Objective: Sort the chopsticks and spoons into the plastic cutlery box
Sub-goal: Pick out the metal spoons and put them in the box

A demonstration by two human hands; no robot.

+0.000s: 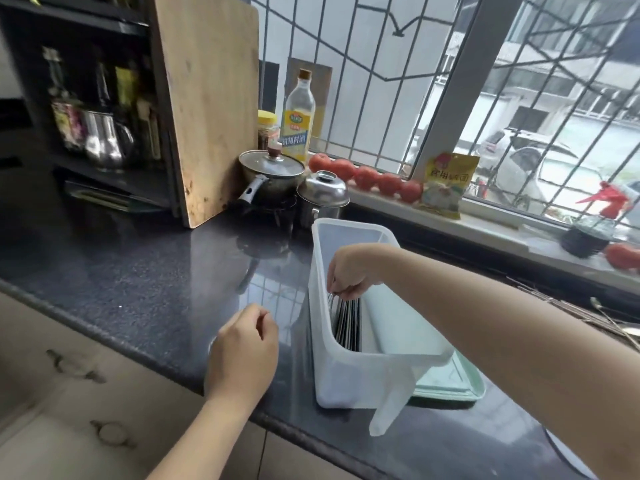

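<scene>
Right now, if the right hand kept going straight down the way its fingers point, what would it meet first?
The chopsticks it already pinches: the right hand points down into the left compartment of the plastic cutlery box, so it would push them toward the box floor, probably; depth is unclear.

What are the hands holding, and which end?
The right hand pinches the top ends of the dark chopsticks standing in the plastic cutlery box. The left hand is loosely curled above the counter and holds nothing.
</scene>
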